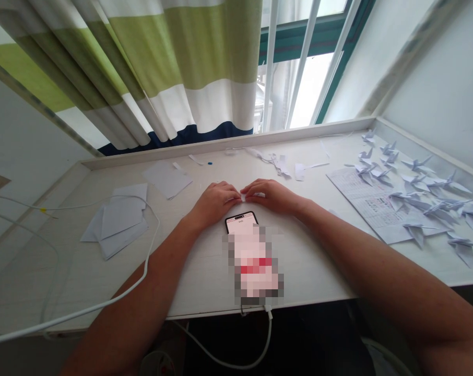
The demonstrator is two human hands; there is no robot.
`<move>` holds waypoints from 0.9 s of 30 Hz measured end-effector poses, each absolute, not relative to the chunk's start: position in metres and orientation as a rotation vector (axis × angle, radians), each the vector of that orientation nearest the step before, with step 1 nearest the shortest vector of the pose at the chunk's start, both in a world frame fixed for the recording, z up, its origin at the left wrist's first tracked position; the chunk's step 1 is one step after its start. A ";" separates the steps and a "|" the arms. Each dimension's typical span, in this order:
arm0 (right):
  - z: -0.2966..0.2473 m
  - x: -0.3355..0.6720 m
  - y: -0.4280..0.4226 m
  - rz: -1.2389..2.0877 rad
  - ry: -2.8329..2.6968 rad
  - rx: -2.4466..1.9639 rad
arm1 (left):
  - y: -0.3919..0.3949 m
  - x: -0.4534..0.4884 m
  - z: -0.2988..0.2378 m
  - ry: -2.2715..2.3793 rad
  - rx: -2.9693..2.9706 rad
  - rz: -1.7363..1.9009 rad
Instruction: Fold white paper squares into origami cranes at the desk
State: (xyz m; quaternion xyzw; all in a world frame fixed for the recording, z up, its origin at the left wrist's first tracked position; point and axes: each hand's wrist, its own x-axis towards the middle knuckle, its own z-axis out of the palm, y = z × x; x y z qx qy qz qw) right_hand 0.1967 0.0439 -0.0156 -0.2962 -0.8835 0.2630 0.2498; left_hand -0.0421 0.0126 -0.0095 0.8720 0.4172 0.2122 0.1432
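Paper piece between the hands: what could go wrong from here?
The small white paper piece pinched between the left hand and right hand could slip, being tiny. The smartphone sits just below the hands, its white charging cable hanging over the desk edge; a snag could drag it off. The right forearm could crush nearby paper cranes.

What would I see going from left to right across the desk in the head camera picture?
Loose paper squares → left hand → small folded paper → right hand → folded paper cranes
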 end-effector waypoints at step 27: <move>-0.015 0.195 0.041 0.636 -2.445 -0.842 | 0.007 -0.035 -0.014 1.376 2.379 0.747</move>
